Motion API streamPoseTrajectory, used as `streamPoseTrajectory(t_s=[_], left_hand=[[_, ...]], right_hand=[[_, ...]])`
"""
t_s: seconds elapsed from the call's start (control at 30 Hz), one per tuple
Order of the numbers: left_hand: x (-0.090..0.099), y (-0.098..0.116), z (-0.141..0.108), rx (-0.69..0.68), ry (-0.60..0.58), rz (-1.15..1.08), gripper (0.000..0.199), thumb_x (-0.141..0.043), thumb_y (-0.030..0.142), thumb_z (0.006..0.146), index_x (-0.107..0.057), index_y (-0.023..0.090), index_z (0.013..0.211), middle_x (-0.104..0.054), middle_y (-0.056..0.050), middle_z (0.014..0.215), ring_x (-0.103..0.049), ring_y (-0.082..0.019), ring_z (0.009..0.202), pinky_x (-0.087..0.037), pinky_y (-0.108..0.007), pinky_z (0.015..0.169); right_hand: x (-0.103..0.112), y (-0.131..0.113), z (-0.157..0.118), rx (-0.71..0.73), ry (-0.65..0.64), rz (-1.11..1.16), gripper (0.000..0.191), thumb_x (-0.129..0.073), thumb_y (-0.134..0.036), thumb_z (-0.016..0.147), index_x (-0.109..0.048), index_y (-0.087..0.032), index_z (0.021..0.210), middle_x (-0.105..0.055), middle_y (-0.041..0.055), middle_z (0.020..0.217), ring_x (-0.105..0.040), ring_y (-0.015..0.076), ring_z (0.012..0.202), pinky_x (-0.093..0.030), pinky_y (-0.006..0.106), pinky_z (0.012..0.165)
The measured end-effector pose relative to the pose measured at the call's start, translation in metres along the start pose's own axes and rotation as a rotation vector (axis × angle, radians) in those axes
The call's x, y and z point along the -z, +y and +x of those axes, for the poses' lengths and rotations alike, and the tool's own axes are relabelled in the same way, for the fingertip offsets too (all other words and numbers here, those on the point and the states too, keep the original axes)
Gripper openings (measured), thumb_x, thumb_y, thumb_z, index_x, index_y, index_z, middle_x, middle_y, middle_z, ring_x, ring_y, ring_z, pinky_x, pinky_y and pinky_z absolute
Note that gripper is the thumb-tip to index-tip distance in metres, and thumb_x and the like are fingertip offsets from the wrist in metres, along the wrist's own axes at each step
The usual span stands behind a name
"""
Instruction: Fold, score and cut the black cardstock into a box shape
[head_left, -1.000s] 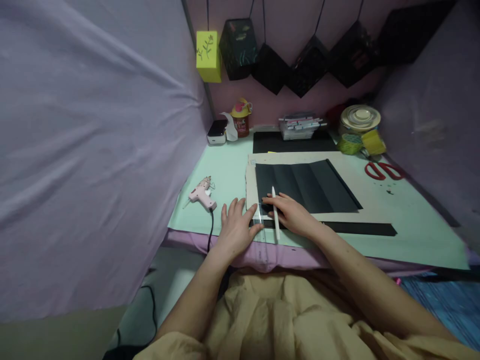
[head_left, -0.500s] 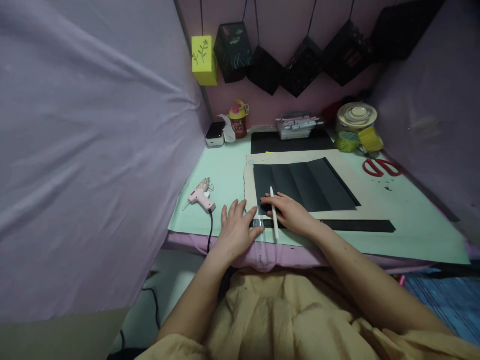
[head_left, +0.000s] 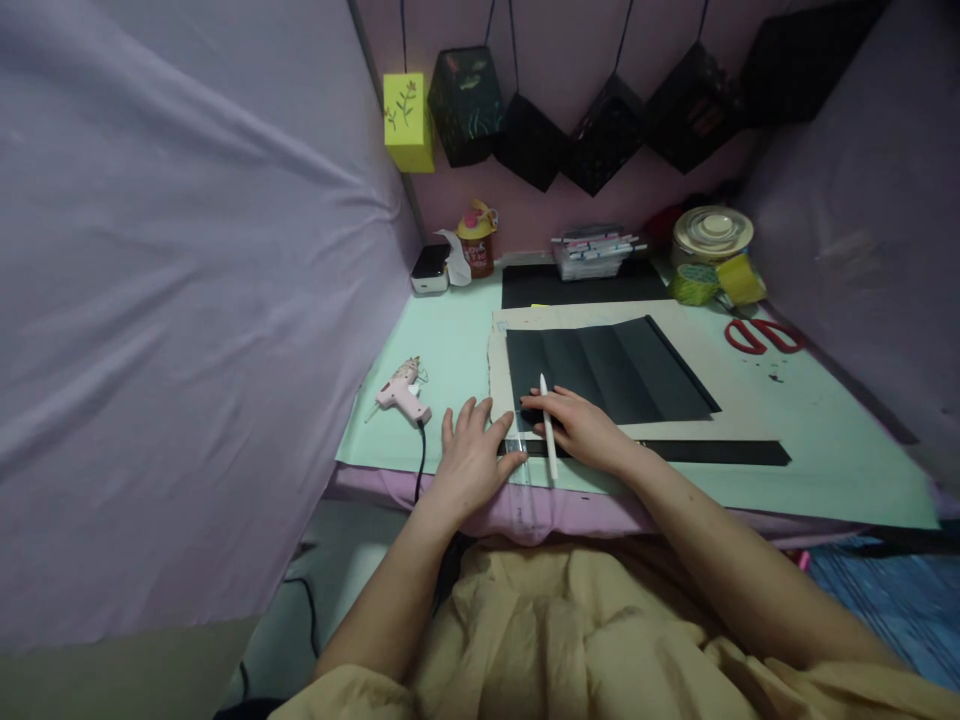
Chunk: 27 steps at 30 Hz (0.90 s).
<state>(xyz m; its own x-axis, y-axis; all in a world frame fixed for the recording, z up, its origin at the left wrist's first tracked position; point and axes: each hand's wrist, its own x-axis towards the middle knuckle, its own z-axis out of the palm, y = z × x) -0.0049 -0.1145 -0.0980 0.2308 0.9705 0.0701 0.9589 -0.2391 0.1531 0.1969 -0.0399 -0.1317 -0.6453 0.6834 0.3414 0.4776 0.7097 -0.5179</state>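
Note:
My left hand (head_left: 474,462) lies with fingers spread on the table's front edge. Its thumb and index finger rest on a clear ruler (head_left: 523,500), which runs from the black paper out over the edge. A slim white pen (head_left: 550,440) is tucked in my right hand (head_left: 581,428), its pointed tip facing away from me. That hand's fingertips touch the near left corner of a creased black sheet of paper (head_left: 607,370); what lies under them is partly hidden. Beneath the sheet is a cream board (head_left: 517,318), and a black strip (head_left: 720,452) lies along its near side.
A pink glue gun (head_left: 405,392) with a black cord lies left of my left hand. Red-handled scissors (head_left: 765,337), tape rolls (head_left: 696,284) and a tub of markers (head_left: 596,255) stand farther back. Black paper boxes (head_left: 466,105) and a yellow box (head_left: 409,122) hang above.

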Motion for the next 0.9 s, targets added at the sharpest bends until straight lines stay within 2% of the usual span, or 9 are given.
streamPoseTrajectory(t_s=[0.9], left_hand=[[-0.0021, 0.0000, -0.0031, -0.009, 0.009, 0.013, 0.053, -0.058, 0.047, 0.089, -0.049, 0.025, 0.136, -0.039, -0.012, 0.148, -0.025, -0.033, 0.142, -0.015, -0.059, 0.114]], right_hand=[[0.0014, -0.0016, 0.0000, -0.016, -0.008, 0.005, 0.043, -0.056, -0.019, 0.089, -0.053, -0.028, 0.131, -0.063, 0.0064, 0.130, -0.051, 0.0224, 0.129, -0.037, 0.050, 0.111]])
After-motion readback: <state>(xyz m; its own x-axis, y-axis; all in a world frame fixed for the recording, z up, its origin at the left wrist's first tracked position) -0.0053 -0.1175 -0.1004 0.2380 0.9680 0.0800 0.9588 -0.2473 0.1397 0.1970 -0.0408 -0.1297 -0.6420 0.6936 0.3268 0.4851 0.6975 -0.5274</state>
